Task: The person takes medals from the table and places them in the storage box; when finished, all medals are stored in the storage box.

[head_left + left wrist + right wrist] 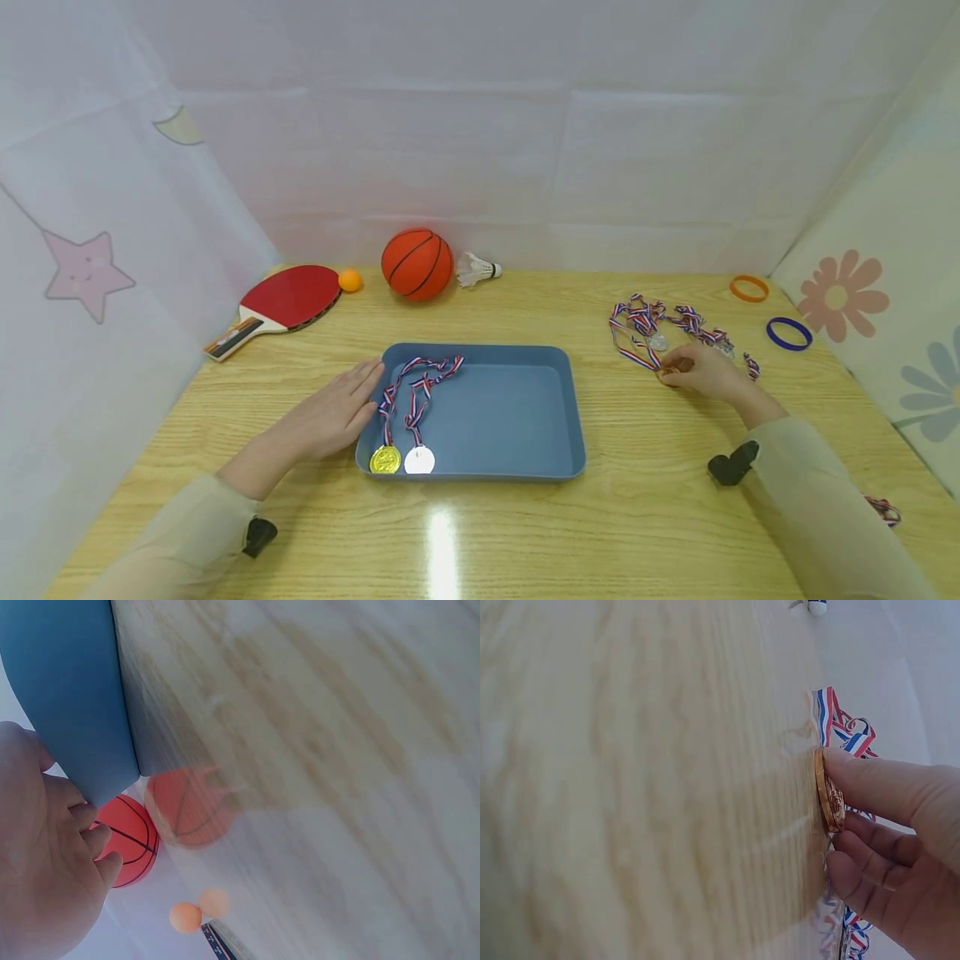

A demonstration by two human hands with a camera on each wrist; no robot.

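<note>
R hand [705, 373] pinches 1 bronze medal [830, 793], ribbon [825, 714] trailing fwd-L; blue tray [510, 421] lies L of medal, nearer L hand [337, 414], fingers extended, touching w/o gripping.

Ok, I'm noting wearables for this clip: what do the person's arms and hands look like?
The left sleeve and right sleeve are pale cream. A small black piece shows beside the left one, another beside the right. The left hand and right hand are bare.
</note>
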